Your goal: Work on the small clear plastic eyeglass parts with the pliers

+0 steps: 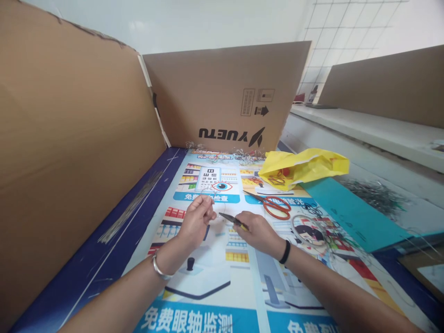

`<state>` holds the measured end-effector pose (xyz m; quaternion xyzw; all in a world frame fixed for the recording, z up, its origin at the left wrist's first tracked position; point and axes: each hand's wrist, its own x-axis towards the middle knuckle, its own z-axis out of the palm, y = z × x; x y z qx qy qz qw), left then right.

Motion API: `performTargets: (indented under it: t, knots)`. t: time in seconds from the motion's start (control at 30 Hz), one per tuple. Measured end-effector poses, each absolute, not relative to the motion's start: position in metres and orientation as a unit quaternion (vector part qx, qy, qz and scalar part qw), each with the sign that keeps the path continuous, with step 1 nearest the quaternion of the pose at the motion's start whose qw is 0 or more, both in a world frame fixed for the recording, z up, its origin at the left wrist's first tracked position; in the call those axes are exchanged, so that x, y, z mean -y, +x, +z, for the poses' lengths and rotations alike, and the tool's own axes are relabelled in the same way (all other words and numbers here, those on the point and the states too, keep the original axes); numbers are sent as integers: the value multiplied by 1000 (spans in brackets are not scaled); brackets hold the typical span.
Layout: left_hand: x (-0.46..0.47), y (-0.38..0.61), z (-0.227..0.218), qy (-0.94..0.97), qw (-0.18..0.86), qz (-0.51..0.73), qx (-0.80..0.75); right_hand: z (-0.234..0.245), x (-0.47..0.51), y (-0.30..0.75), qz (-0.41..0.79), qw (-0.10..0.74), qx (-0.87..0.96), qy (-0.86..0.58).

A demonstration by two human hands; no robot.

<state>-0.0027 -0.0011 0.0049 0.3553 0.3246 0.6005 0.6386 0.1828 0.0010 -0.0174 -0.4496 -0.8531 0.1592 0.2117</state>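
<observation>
My left hand is closed in a pinch over the printed sheet, with a thin wire curving out from its fingertips. My right hand is wrapped around the handles of a pair of pliers. Their dark pointed jaws reach toward my left fingers, and a small gap separates them. Whether the jaws touch the wire I cannot tell. Just beyond my right hand lie scissors with orange-red handles. Small dark loops rest to the right of the scissors.
A yellow bag lies open at the right, beside a teal board and a heap of wire pieces. Straight wires lie at the left. Cardboard panels stand behind and at the left. A wire coil sits right.
</observation>
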Motion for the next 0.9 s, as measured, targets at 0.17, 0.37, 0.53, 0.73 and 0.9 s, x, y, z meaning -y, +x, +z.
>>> performTargets:
  t: [0.17,0.37,0.53,0.73,0.9]
  knots:
    - [2,-3,6,356,636,603,-325,-18,-1,182,155,212,848,-460]
    - [2,-4,6,356,636,603,-322,-18,-1,182,162,214,848,-456]
    - [1,-3,6,354,637,603,-324,-17,-1,183,163,224,845,-458]
    - [1,-3,6,358,635,603,-325,-18,-2,183,171,228,845,-452]
    - [1,-4,5,360,634,605,-320,-18,-2,184,173,233,845,-450]
